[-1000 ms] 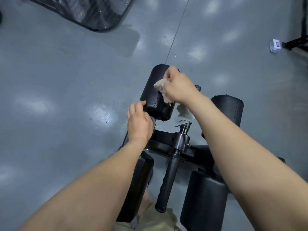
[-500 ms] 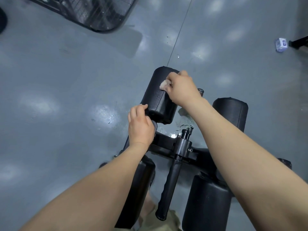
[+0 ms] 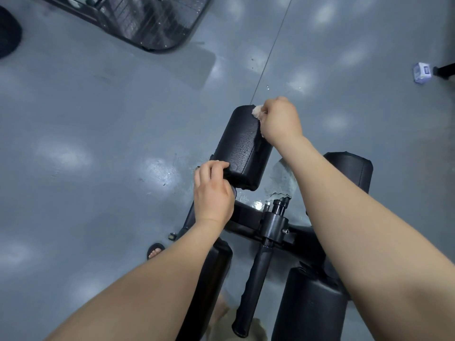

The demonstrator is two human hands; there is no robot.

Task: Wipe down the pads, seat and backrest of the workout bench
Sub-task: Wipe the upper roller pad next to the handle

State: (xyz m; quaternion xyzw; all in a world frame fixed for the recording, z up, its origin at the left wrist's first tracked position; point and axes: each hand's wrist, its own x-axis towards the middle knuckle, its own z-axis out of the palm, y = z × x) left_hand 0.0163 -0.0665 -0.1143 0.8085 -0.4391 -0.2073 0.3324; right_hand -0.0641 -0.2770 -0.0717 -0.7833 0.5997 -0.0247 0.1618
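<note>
At the near end of the black pad [image 3: 242, 148], the left hand [image 3: 214, 190] curls its fingers over the edge to steady it. Droplets bead on the cover, so that grip could slip and the pad could roll under wiping pressure. Farther right, at the pad's far end, the right hand [image 3: 280, 121] is bunched round a small cloth [image 3: 258, 111]. So little of it shows that it may smear rather than dry. What looks like a wet patch [image 3: 279, 179] on the floor [image 3: 123, 119] could make footing slick.
</note>
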